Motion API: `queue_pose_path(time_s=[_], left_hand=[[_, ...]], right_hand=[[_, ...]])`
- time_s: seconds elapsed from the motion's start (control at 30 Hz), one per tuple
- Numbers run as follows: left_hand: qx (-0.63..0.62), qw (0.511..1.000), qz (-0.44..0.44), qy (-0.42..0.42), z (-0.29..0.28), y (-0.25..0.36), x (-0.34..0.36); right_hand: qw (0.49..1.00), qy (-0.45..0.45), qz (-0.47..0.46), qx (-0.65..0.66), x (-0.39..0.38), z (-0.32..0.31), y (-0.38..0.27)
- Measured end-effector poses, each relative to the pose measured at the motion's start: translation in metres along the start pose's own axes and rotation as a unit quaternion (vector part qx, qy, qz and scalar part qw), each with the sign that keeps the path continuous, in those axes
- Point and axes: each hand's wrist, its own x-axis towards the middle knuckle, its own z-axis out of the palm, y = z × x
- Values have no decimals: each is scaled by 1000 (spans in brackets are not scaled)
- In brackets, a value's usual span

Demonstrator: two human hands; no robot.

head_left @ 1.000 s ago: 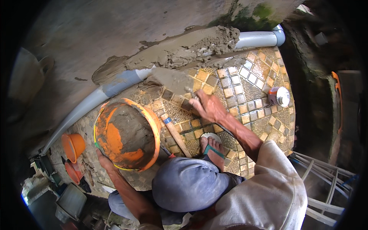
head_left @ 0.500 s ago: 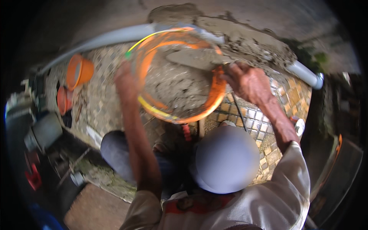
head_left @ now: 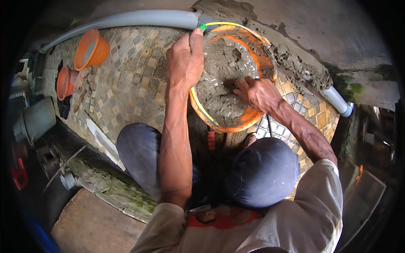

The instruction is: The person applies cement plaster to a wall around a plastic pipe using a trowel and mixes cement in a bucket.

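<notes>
- Right hand (head_left: 258, 95), outside the bucket (head_left: 266, 65) a second ago, now reaches inside it.
- One grey pipe (head_left: 139, 19) along the wall (head_left: 346, 38).
- One orange bucket near pipe, mortar (head_left: 223, 61) inside.
- Two smaller orange containers (head_left: 99, 51), left.
- Two hands: left hand (head_left: 184, 63) half-curled against bucket, touching green handle end (head_left: 203, 27), firmness unclear; right hand curled, cannot tell on what.
- One red grip (head_left: 211, 140) below bucket.

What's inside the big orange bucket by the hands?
Wet, grey mortar, with the right hand at its surface. The mortar hides the bucket's bottom, and anything under that hand can't be seen.
</notes>
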Motion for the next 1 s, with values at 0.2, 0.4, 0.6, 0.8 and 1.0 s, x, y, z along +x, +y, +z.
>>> queue_pose_path(time_s=[0.2,0.4,0.6,0.8,1.0], left_hand=[[-21,1000,-17,7,-4,-8,1],[-11,1000,0,0,-2,-2,-3],[-13,999,30,15,11,2,-8],[-18,1000,5,13,9,8,-11],[-27,999,17,38,5,-7,-11]], right_hand=[[975,-11,-143,-171,-47,-30,0],[992,-17,40,-121,-78,-66,26],[944,-275,176,-41,-74,-52,43],[977,-140,36,159,-54,9,-14],[986,-103,-28,129,-61,7,-10]])
